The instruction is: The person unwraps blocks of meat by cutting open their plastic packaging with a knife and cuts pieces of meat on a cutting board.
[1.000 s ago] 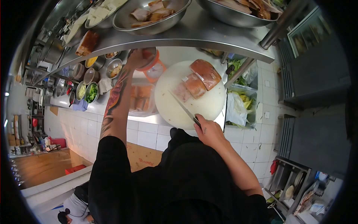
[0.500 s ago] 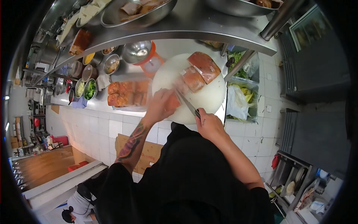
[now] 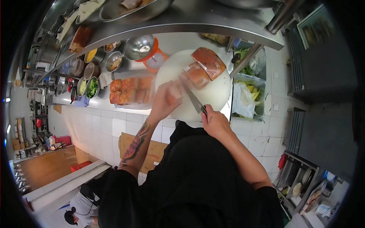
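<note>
On the round white cutting board my right hand is closed round the handle of a knife. Its blade points up and left toward my left hand. My left hand, smeared by motion, is closed on a reddish piece of roast pork at the board's left side, mostly hidden by the fingers. Just beyond the blade lies a smaller slab of roast pork, its left end blurred. A bigger brown-skinned slab rests against it at the back right.
Left of the board are a tray of roast pork pieces and an orange scale bearing a steel bowl. A steel shelf overhangs the back. Tubs of greens stand right. Another person is at lower left.
My left hand has moved slightly up and left, and the piece in it shows less. The knife has shifted a little to the right with my right hand.
</note>
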The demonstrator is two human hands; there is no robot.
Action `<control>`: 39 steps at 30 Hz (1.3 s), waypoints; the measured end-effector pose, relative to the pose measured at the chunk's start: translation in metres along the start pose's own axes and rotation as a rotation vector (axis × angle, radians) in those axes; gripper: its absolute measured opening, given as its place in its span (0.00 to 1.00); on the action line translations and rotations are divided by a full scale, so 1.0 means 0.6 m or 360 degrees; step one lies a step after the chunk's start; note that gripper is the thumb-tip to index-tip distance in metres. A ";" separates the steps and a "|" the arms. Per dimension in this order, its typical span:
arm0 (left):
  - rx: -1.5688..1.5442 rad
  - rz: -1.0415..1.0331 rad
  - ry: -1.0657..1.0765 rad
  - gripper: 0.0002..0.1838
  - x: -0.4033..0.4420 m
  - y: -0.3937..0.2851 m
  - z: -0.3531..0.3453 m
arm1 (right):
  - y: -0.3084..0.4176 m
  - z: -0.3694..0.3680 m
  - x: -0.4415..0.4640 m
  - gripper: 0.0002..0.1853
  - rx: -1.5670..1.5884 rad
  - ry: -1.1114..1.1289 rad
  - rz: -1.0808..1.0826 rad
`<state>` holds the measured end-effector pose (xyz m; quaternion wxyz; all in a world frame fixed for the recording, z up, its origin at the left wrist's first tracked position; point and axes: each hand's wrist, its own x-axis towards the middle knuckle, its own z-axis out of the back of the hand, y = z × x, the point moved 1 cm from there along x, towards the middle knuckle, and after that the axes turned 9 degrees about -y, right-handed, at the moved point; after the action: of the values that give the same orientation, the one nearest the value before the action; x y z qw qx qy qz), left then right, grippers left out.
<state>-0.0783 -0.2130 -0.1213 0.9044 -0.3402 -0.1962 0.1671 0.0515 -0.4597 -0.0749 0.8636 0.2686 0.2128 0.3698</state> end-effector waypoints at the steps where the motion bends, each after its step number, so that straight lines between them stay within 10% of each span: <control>1: -0.0080 0.0029 -0.0162 0.51 -0.022 0.007 -0.008 | 0.000 0.000 -0.003 0.15 0.0012 0.0005 -0.0017; 15: -0.0210 0.0235 -0.0391 0.48 -0.066 0.031 -0.013 | 0.013 -0.006 -0.031 0.21 0.0202 -0.0030 0.0017; 18: -0.0827 0.0968 -0.0138 0.35 -0.031 0.043 0.022 | 0.008 0.002 -0.025 0.19 0.0106 -0.0008 0.0018; 21: -0.0807 0.1041 -0.0396 0.34 -0.002 0.022 0.047 | 0.006 0.002 -0.021 0.19 0.0145 -0.0003 0.0046; 29: -0.0536 0.0658 -0.0457 0.36 -0.029 0.092 0.012 | 0.012 0.000 -0.026 0.21 0.0171 0.0050 0.0071; 31: -0.0587 0.0877 0.0223 0.32 -0.014 0.068 0.042 | 0.013 0.005 -0.029 0.21 0.0174 0.0065 0.0110; 33: -0.0545 0.0995 0.0163 0.27 -0.014 0.034 0.030 | 0.023 0.018 -0.030 0.19 0.0041 0.0105 0.0092; 35: 0.0125 0.0348 -0.0371 0.26 -0.013 0.019 0.021 | 0.025 0.021 -0.028 0.19 0.0037 0.0104 0.0104; 39: -0.0536 0.0699 -0.0731 0.23 -0.040 0.044 -0.036 | 0.026 0.018 -0.028 0.20 0.0026 0.0112 0.0113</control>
<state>-0.0936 -0.2168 -0.1599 0.7105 -0.4720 -0.3415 0.3948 0.0388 -0.4664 -0.0543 0.8398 0.2697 0.2365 0.4076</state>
